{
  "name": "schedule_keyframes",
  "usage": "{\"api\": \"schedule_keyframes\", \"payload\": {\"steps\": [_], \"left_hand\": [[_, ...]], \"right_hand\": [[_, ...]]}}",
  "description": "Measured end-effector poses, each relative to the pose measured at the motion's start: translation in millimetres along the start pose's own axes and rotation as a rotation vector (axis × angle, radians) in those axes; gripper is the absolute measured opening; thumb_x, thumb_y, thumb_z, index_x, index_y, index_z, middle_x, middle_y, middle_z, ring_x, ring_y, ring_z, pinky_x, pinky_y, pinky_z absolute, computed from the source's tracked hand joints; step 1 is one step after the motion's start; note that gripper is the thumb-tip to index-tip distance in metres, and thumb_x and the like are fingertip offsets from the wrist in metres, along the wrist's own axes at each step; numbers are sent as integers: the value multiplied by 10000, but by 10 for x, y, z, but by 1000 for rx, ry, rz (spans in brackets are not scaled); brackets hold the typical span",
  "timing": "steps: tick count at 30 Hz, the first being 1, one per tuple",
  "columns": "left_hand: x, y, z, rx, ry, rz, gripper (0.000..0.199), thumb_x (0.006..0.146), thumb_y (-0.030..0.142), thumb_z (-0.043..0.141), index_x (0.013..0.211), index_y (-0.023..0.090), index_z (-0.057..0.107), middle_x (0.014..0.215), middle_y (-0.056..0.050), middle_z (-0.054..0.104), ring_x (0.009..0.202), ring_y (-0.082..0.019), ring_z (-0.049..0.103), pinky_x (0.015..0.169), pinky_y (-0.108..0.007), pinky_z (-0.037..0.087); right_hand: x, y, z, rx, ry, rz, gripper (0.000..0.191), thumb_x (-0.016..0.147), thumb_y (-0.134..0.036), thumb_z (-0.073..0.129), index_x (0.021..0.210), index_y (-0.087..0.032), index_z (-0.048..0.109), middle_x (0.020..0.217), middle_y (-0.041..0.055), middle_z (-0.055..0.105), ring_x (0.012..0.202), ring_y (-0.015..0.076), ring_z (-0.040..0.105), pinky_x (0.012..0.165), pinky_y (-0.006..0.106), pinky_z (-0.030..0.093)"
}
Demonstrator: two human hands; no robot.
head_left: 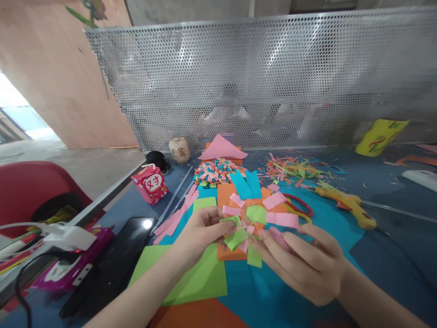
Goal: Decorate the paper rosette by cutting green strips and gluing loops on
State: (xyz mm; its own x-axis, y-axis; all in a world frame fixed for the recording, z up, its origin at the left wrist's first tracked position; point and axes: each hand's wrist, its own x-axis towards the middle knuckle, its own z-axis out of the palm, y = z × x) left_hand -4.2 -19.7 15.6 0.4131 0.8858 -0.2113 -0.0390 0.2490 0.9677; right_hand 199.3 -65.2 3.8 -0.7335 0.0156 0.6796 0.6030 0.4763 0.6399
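Note:
A paper flower (256,213) with a green centre, an orange ring and pink, green and blue strips lies between my two hands. My left hand (205,230) pinches a green strip (235,238) at its lower left edge, thumb and forefinger together. My right hand (303,257) has its fingertips at the lower right edge, closed on a pink strip (278,237). Beneath are orange paper (222,253), green sheets (201,278) and blue paper (246,296). Two blue strips (246,184) stand out at the top of the flower.
Scissors (303,205) and a yellow glue gun (355,207) lie right. Behind are a pile of coloured loops (216,171) and paper scraps (293,168). At left are a red box (150,183), a black phone (112,259) and a purple power strip (73,264). A perforated metal screen (246,82) closes off the back.

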Motion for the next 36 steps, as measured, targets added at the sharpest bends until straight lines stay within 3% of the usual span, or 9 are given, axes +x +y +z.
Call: {"api": "schedule_keyframes", "payload": {"steps": [3,6,9,13,16,21,25,29,36], "left_hand": [[0,3,3,-14,-13,5,172,624,268,673,706,138,598,628,6,580,500,-66,505,479,-186,419],[7,15,-18,-89,-56,2,241,705,367,572,705,126,575,608,-28,585,528,-120,544,455,-221,411],[23,35,-68,-58,-29,94,326,767,418,458,671,123,557,534,-33,557,514,-134,536,446,-227,373],[28,77,-106,162,189,340,202,727,308,560,623,135,543,505,28,486,475,-71,443,464,-194,335],[1,111,-80,244,272,429,117,702,266,595,726,152,585,624,11,563,584,-94,513,530,-195,380],[-29,124,-20,319,252,495,199,727,298,570,853,172,658,849,-54,672,788,-162,586,615,-218,429],[8,74,-13,317,258,451,195,690,296,612,836,192,691,857,-42,695,709,-156,606,602,-226,457],[43,24,-23,306,268,393,178,656,288,647,800,202,707,795,-30,706,641,-149,613,589,-233,479],[48,23,-36,297,264,335,172,628,276,673,772,193,715,795,-37,707,714,-181,626,642,-250,493]], "right_hand": [[40,25,-3,37,13,42,209,722,-119,606,856,-265,669,833,-81,677,698,113,524,668,319,409],[64,68,14,180,54,276,217,711,-75,596,865,-213,660,744,-28,681,666,134,561,674,324,440],[25,106,79,389,158,675,230,733,-64,549,882,-218,631,733,4,653,661,138,576,618,286,471],[-73,144,219,761,260,1341,70,735,-187,569,757,-229,622,680,-9,631,591,128,575,511,236,471],[-94,161,294,1073,260,1590,85,664,-296,632,684,-214,619,653,-13,628,572,130,566,514,239,468],[4,148,274,1134,9,1552,147,645,-325,614,648,-178,618,600,-12,588,533,113,516,482,214,423],[42,120,252,1068,-149,1451,184,670,-340,567,630,-164,601,543,-6,562,461,101,471,408,205,380],[8,94,280,983,-206,1394,192,689,-347,543,653,-169,606,575,12,596,479,120,503,407,214,390],[28,84,274,979,-215,1354,187,700,-335,541,670,-166,614,662,26,648,560,144,571,475,222,450]]}}
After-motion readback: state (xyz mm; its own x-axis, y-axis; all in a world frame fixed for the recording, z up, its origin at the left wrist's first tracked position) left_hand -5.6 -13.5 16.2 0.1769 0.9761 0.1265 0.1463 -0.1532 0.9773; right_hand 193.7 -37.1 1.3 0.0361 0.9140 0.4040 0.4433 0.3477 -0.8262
